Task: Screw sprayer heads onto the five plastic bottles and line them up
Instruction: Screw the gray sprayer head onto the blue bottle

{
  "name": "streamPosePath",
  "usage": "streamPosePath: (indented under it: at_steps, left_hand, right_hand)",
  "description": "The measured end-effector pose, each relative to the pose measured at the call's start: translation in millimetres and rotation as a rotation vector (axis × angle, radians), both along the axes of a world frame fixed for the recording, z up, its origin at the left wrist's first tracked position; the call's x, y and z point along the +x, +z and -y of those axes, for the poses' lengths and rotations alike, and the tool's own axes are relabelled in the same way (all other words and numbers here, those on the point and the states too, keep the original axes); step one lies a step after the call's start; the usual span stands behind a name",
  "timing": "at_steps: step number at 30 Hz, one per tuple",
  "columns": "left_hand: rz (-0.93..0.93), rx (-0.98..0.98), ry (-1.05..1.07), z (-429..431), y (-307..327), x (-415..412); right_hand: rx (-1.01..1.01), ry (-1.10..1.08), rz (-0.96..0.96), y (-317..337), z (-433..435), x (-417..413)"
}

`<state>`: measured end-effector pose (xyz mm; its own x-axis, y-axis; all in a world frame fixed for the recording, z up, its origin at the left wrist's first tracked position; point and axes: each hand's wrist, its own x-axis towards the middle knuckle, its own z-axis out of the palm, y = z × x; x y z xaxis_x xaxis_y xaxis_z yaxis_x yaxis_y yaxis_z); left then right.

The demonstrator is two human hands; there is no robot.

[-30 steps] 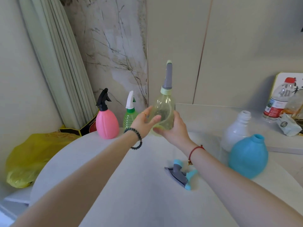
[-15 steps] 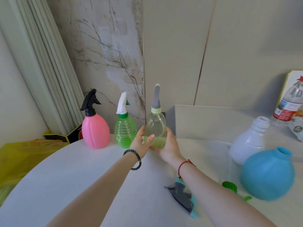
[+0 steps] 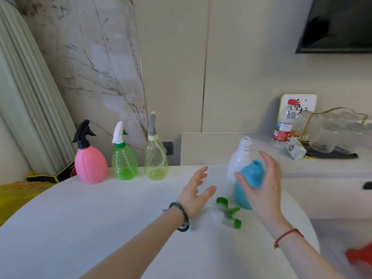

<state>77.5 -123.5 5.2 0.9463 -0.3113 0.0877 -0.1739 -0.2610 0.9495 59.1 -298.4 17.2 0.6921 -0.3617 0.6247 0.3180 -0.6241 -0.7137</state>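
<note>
Pink bottle point(image 3: 90, 166), green bottle point(image 3: 124, 164) and yellow bottle point(image 3: 156, 163), sprayers fitted, line the surface's point(image 3: 100, 218) far edge. Near its right edge, the headless blue bottle point(image 3: 244, 190) fronts the white bottle point(image 3: 238, 160), green sprayer head point(image 3: 228, 211) beside. Left hand point(image 3: 196, 192), right hand point(image 3: 261, 186): fingers wide, empty.

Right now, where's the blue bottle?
Head view: the blue bottle stands right of centre on the table, just in front of the white bottle, by the right hand.

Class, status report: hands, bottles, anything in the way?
Left hand, right hand open. Pink bottle, green bottle, yellow bottle in line. Blue bottle, white bottle headless. Green sprayer head loose.
</note>
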Motion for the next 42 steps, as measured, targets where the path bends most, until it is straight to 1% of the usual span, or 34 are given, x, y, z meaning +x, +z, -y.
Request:
streamPosePath:
  at_steps: [2,5,7,9,14,18,20,22,25,27,30,32,34,36,40,42]
  left_hand:
    - [-0.039,-0.014,-0.032,22.2,6.5,-3.8]
    - [-0.084,-0.023,-0.063,42.3,9.0,-10.1]
    - [-0.094,-0.017,-0.073,45.4,8.8,-12.4]
    - [-0.098,-0.008,-0.072,40.7,10.7,-13.2]
    - [-0.083,-0.015,-0.054,7.0,22.0,-14.8]
    - [-0.080,-0.003,-0.070,-13.4,26.4,-16.3]
    - [-0.059,-0.006,-0.095,-14.7,27.9,-20.0]
    - [0.020,-0.045,-0.095,-17.3,30.6,-22.6]
    - [0.119,-0.129,0.041,-40.8,39.4,-21.5]
    - [0.135,-0.093,0.099,-66.2,38.8,-21.8]
    - [0.073,0.006,0.129,-104.0,26.4,-27.9]
    - [0.026,0.033,0.149,-124.1,14.3,-33.8]
    - [-0.007,0.049,0.173,-138.7,2.2,-39.5]
    - [-0.021,0.070,0.181,-146.9,-9.2,-44.0]
    - [-0.034,0.076,0.192,-153.6,-17.6,-49.5]
    - [-0.039,0.088,0.179,-154.8,-16.8,-50.5]
  right_hand:
    - [0.058,-0.015,-0.134,-11.7,24.0,-0.7]
    - [0.194,0.094,-0.389,-31.9,41.6,4.4]
    - [0.241,0.150,-0.470,-40.6,45.7,10.1]
    - [0.224,0.159,-0.478,-43.6,49.5,15.3]
    - [0.088,0.153,-0.443,-33.4,53.1,15.4]
    - [0.053,0.191,-0.378,-18.1,33.2,5.4]
    - [0.051,0.291,-0.331,-3.8,10.6,-1.6]
    - [0.041,0.434,-0.282,12.4,-15.4,-7.9]
    - [0.026,0.568,-0.254,29.9,-49.0,-12.7]
    - [-0.012,0.667,-0.295,29.4,-67.0,-14.1]
    - [-0.015,0.826,-0.440,13.6,-87.1,-13.8]
    - [-0.028,0.862,-0.521,2.8,-96.9,-10.8]
    - [-0.048,0.853,-0.589,-6.3,-106.0,-6.7]
    - [-0.140,0.828,-0.614,-13.9,-116.9,-2.9]
    - [-0.469,0.642,-0.556,-26.6,-126.7,13.4]
    - [-0.641,0.611,-0.652,-29.7,-124.1,21.8]
